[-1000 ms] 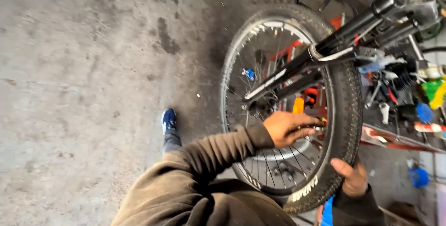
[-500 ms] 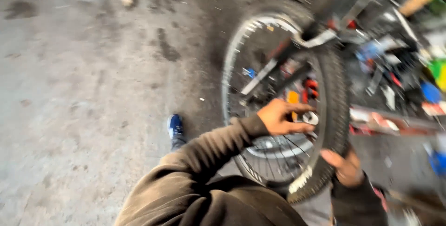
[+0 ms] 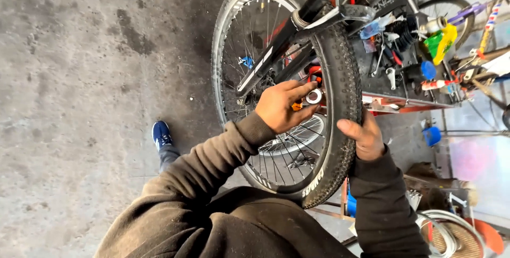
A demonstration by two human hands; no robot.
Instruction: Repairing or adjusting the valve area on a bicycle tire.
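The left hand reached in among the spokes by the middle of the one bike wheel, fingers curled at a small silver ring. I could not tell if it pinched it. The right hand gripped the knobby tyre edge. Two hands, one blue shoe. The tool tray behind was too jumbled to count.
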